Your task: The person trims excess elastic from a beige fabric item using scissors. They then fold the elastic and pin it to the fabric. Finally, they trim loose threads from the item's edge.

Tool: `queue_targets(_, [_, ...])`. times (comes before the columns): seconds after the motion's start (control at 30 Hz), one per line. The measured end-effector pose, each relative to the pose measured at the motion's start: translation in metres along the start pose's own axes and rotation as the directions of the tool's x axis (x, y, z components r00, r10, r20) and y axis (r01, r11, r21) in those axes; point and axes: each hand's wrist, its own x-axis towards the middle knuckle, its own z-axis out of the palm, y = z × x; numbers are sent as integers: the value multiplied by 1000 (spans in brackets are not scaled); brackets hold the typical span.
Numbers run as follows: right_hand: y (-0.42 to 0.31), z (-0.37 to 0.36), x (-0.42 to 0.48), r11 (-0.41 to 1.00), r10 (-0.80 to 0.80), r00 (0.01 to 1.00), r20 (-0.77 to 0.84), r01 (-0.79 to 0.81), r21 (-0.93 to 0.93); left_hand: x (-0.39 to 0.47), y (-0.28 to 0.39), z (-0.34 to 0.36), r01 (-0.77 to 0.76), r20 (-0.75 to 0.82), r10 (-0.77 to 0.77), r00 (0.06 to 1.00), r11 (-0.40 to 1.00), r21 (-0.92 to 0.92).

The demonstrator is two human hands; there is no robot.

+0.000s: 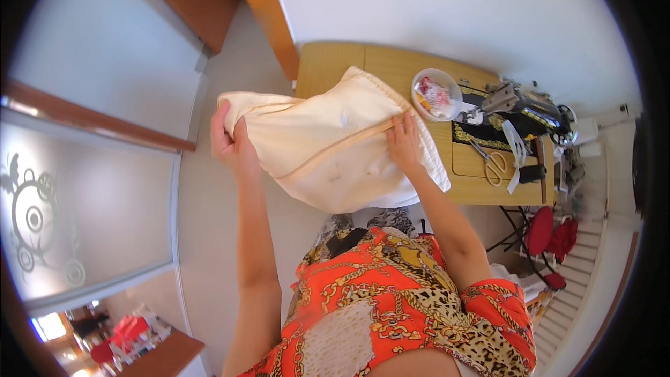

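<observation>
A cream fabric piece [314, 136], crossed by a tan band and gathered along its right edge, is spread between my hands, partly over the wooden sewing table [327, 65]. My left hand [230, 136] grips its left corner between thumb and fingers. My right hand [405, 144] lies on the cloth near the band's right end, fingers slightly spread; whether it pinches the cloth does not show clearly. Right of the cloth stand a round plastic tub [437, 94] with small items and a black sewing machine [534, 110]. Scissors [492, 162] with pale handles lie on the table.
A black thread spool [532, 173] and white strips [515, 146] lie near the table's right end. A folding chair with a red seat [539, 230] stands beyond the near right corner. White wall rises behind the table; a frosted glass panel [99, 193] is at left.
</observation>
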Motion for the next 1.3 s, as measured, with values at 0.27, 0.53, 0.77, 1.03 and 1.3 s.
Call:
queue_targets(0.27, [-5,12,14,1000,4,999,33,-5,4,8,47,11,-142,105,131,986,983,112])
queue_targets(0.53, [-44,8,43,1000,-4,995,97,6,-21,13,96,25,-52,179,47,983,998,20])
queue_targets(0.77, [-2,8,71,969,-99,990,104,72,236,10,102,38,-128,249,105,963,989,77])
queue_targets(1.03, [51,7,96,904,-151,988,-19,146,401,0,96,56,-46,273,34,961,998,38])
queue_targets(1.3, [86,-15,120,937,255,962,-103,-219,273,-9,99,65,-123,283,77,956,981,150])
